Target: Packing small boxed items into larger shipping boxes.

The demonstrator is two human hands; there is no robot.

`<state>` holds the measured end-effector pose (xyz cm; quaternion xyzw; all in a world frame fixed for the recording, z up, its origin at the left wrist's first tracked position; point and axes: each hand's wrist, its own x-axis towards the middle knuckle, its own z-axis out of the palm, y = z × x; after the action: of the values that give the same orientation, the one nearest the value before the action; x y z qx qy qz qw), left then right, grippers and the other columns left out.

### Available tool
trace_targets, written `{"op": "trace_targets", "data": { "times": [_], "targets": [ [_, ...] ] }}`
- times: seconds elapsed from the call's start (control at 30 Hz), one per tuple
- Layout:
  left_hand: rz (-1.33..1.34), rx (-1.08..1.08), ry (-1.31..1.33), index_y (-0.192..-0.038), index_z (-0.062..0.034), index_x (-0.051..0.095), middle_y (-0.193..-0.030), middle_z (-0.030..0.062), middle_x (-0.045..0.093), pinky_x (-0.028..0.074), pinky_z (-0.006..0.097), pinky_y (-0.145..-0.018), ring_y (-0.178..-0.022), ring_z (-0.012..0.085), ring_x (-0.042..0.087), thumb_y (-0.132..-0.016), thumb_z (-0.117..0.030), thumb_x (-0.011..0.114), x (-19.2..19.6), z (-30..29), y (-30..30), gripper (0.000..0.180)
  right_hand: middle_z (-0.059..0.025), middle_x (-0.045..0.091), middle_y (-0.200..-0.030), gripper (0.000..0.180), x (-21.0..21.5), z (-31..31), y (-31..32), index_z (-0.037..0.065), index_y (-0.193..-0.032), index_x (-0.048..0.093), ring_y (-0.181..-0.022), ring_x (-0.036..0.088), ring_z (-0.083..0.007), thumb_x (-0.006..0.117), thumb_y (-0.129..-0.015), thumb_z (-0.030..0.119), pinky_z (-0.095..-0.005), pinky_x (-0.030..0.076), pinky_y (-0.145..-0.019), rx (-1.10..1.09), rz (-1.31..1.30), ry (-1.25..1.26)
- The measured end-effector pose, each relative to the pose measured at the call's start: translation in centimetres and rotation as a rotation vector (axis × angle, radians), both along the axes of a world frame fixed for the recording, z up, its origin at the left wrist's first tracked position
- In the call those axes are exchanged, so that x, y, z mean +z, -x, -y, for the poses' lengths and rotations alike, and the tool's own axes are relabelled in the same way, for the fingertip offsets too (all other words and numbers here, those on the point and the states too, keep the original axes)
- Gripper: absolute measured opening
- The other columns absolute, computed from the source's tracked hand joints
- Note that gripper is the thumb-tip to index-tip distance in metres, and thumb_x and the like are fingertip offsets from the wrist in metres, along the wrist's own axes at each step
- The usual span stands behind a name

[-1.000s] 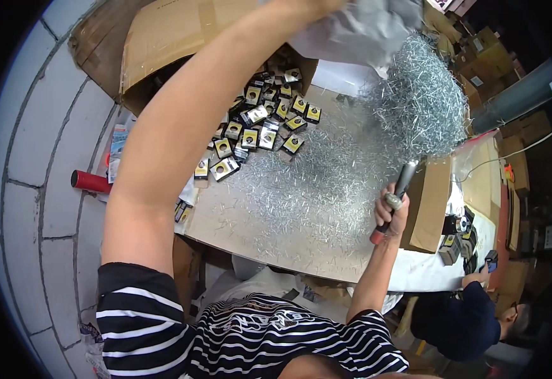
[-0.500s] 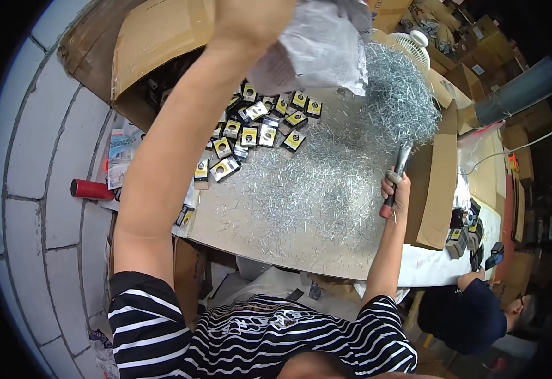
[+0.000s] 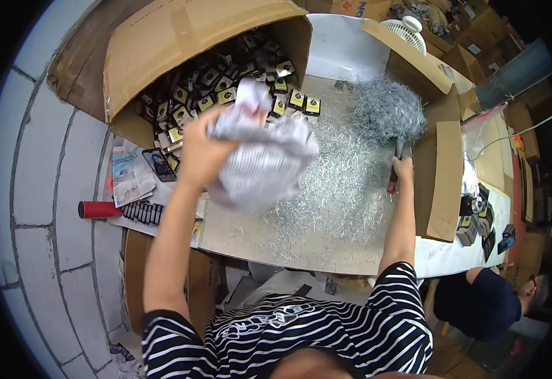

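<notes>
Head view: left hand point(image 3: 201, 151) clenched on crumpled silvery bag point(image 3: 263, 158), now lowered over scattered small metal pieces point(image 3: 326, 208). Right hand point(image 3: 403, 169) closed on what looks like a tool handle point(image 3: 397, 165), beside heaped metal pile point(image 3: 386, 114), unmoved.

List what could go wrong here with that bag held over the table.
1. The left hand grips the crumpled plastic bag by a bunched part only, so it may slip or spill.
2. Loose metal pieces spread toward the table's front edge and could fall off.
3. The right hand, holding a tool, rests among the sharp-looking pieces.
</notes>
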<state>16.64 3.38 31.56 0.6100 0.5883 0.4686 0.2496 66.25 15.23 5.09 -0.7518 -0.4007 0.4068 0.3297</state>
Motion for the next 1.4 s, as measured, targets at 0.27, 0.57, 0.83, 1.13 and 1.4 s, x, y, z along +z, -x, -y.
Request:
{"op": "trace_targets", "data": {
  "times": [0.27, 0.57, 0.83, 1.13, 1.4],
  "targets": [
    [0.737, 0.429, 0.448, -0.095, 0.0033, 0.064, -0.091, 0.0050, 0.064, 0.047, 0.025, -0.072, -0.083, 0.0121, 0.059, -0.067, 0.003, 0.073, -16.6, 15.3, -0.8, 0.030, -0.0175, 0.064, -0.102, 0.046, 2.3, 0.9, 16.7, 0.011, -0.114, 0.059, -0.092, 0.061, -0.0379, 0.057, -0.070, -0.003, -0.0443, 0.049, -0.079, 0.604, 0.572, -0.401],
    [0.960, 0.492, 0.267, -0.113, 0.0054, 0.056, -0.105, 0.0128, 0.064, 0.049, 0.031, -0.084, -0.093, 0.0206, 0.063, -0.075, 0.006, 0.062, -12.7, 18.5, 2.7, 0.038, -0.0105, 0.067, -0.085, 0.024, 2.8, -3.4, 18.0, 0.000, -0.099, 0.065, -0.071, 0.065, -0.0209, 0.061, -0.076, 0.003, -0.0314, 0.051, -0.065, 0.443, 0.193, -0.646],
    [1.253, 0.594, 0.052, -0.112, 0.0058, 0.057, -0.105, 0.0137, 0.064, 0.047, 0.032, -0.089, -0.098, 0.0213, 0.061, -0.079, 0.002, 0.060, -13.5, 17.7, 4.1, 0.033, -0.0049, 0.063, -0.072, 0.021, 4.7, -4.2, 16.4, -0.004, -0.096, 0.066, -0.056, 0.058, -0.0112, 0.062, -0.081, 0.010, -0.0263, 0.048, -0.053, 0.255, -0.181, -0.385],
    [0.893, 0.179, 0.226, -0.116, 0.0068, 0.055, -0.111, 0.0131, 0.062, 0.047, 0.033, -0.090, -0.099, 0.0221, 0.061, -0.083, -0.007, 0.062, -15.2, 20.3, 6.5, 0.037, -0.0199, 0.067, -0.085, 0.026, 2.2, -4.1, 16.7, 0.001, -0.103, 0.067, -0.070, 0.066, -0.0278, 0.058, -0.081, 0.010, -0.0346, 0.051, -0.068, 0.576, 0.745, -0.394],
    [1.324, 0.727, 0.073, -0.106, 0.0044, 0.061, -0.101, 0.0083, 0.064, 0.045, 0.028, -0.081, -0.090, 0.0148, 0.060, -0.079, -0.001, 0.064, -15.6, 18.8, 5.7, 0.027, -0.0113, 0.067, -0.099, 0.035, 11.4, 6.6, 29.9, -0.001, -0.115, 0.060, -0.082, 0.061, -0.0150, 0.059, -0.087, 0.019, -0.0288, 0.049, -0.071, 0.865, 0.061, -0.335]
  ]
}}
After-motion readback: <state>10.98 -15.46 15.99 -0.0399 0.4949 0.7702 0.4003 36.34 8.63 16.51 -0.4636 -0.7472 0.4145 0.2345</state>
